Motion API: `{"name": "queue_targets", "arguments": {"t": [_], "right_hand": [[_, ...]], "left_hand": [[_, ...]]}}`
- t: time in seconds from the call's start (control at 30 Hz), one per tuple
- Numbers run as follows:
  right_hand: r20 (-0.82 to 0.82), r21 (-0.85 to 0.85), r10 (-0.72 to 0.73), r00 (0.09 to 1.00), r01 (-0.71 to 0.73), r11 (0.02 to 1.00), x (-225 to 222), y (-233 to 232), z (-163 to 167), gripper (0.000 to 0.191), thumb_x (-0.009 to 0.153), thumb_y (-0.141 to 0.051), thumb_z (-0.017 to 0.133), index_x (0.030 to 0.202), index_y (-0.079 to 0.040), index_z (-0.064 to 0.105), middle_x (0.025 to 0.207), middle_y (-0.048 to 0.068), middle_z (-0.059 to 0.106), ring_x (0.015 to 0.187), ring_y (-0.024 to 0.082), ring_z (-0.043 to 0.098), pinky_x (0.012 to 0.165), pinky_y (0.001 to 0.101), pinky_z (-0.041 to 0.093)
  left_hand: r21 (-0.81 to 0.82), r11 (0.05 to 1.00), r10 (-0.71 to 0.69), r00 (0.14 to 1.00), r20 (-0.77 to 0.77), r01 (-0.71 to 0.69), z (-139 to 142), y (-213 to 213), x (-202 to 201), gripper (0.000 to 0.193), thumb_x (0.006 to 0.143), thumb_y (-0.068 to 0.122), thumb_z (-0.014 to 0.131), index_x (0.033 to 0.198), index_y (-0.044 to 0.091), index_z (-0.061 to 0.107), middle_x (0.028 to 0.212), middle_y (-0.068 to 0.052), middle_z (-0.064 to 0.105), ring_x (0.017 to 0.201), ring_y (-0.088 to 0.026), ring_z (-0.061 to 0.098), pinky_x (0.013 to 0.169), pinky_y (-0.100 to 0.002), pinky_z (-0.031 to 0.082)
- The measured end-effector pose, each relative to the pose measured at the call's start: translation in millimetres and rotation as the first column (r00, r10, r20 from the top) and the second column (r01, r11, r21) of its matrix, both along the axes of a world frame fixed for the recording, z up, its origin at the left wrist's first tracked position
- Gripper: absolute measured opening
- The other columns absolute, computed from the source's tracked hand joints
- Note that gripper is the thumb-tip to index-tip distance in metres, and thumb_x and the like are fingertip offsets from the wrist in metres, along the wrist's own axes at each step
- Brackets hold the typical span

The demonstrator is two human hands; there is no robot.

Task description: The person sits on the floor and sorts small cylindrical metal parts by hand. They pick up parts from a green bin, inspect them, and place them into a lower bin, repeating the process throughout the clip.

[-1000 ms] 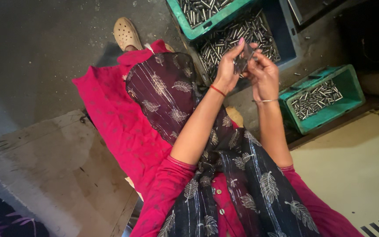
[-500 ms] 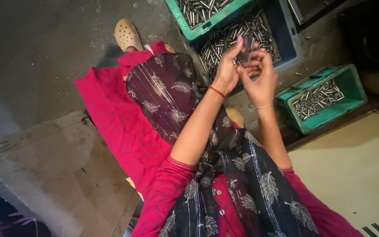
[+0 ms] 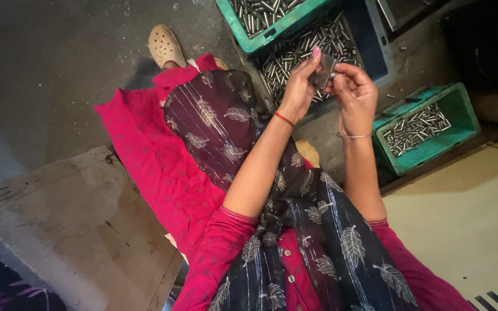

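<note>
My left hand (image 3: 298, 86) and my right hand (image 3: 355, 92) are raised together over the crates, both pinching a small flat grey metal piece (image 3: 324, 71) between the fingertips. The left wrist wears a red thread, the right a thin bangle. Directly beyond the hands lies a dark blue crate (image 3: 370, 40) full of short metal pins. A dark leaf-print scarf and pink clothing cover my lap below.
A green crate of pins (image 3: 272, 31) rests on the blue one at the top. Another green crate (image 3: 433, 151) with pins stands at the right on the floor. A beige shoe (image 3: 165, 46) shows at top left. A worn grey slab (image 3: 59, 230) lies at the left.
Both hands have drawn closer together around the metal piece; the right hand has risen slightly toward the left.
</note>
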State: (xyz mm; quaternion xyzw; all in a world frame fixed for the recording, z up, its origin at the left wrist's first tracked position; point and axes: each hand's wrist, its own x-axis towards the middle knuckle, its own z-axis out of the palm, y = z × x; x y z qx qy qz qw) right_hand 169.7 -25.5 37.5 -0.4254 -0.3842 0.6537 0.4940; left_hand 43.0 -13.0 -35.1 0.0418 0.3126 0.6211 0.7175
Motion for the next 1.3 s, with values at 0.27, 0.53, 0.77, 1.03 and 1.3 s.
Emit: {"name": "queue_targets", "arguments": {"t": [0.27,0.53,0.77,1.03,1.3], "right_hand": [[0.207,0.092,0.003,0.978,-0.023,0.995,-1,5,-10,0.021,0.104,-0.008,0.067,0.122,0.002,0.066,0.106,0.004,0.072,0.089,0.009,0.068,0.082,0.0255,0.059],[0.298,0.066,0.031,0.954,-0.053,0.996,8,-12,5,0.012,0.106,-0.006,0.066,0.117,0.000,0.067,0.103,0.002,0.070,0.089,0.009,0.067,0.083,0.0237,0.057],[0.315,0.150,0.071,0.946,-0.123,0.981,-5,-14,-5,0.029,0.103,-0.003,0.079,0.123,-0.004,0.057,0.119,0.004,0.067,0.105,0.010,0.067,0.093,0.0252,0.057],[0.205,0.011,0.130,0.970,-0.135,0.991,-10,0,-22,0.050,0.090,0.000,0.076,0.131,-0.006,0.048,0.101,0.005,0.071,0.087,0.008,0.071,0.075,0.0214,0.060],[0.398,0.041,0.136,0.907,-0.166,0.985,-5,-11,-17,0.039,0.093,0.004,0.079,0.128,-0.001,0.063,0.103,0.004,0.067,0.089,0.007,0.063,0.079,0.0189,0.052]], "left_hand": [[-0.003,0.994,-0.107,0.986,-0.130,0.108,10,-2,-2,0.049,0.099,0.047,0.061,0.114,0.001,0.068,0.108,-0.008,0.072,0.096,-0.014,0.069,0.083,-0.028,0.057],[-0.041,0.996,0.073,0.992,-0.102,-0.078,9,3,-11,0.051,0.103,0.046,0.060,0.120,-0.002,0.064,0.111,-0.013,0.071,0.105,-0.024,0.071,0.091,-0.035,0.056],[0.050,0.999,-0.017,0.997,0.070,0.013,7,-5,-5,0.053,0.105,0.047,0.050,0.120,-0.002,0.063,0.107,-0.014,0.071,0.093,-0.025,0.072,0.083,-0.039,0.061],[0.012,0.998,-0.062,0.996,0.069,0.061,12,-7,-7,0.041,0.109,0.043,0.055,0.116,0.003,0.057,0.107,-0.016,0.069,0.083,-0.025,0.073,0.076,-0.037,0.062],[0.047,0.992,-0.117,0.992,-0.036,0.119,39,-4,-8,0.053,0.105,0.048,0.050,0.122,0.000,0.064,0.112,-0.015,0.073,0.093,-0.021,0.074,0.083,-0.037,0.063]]}}
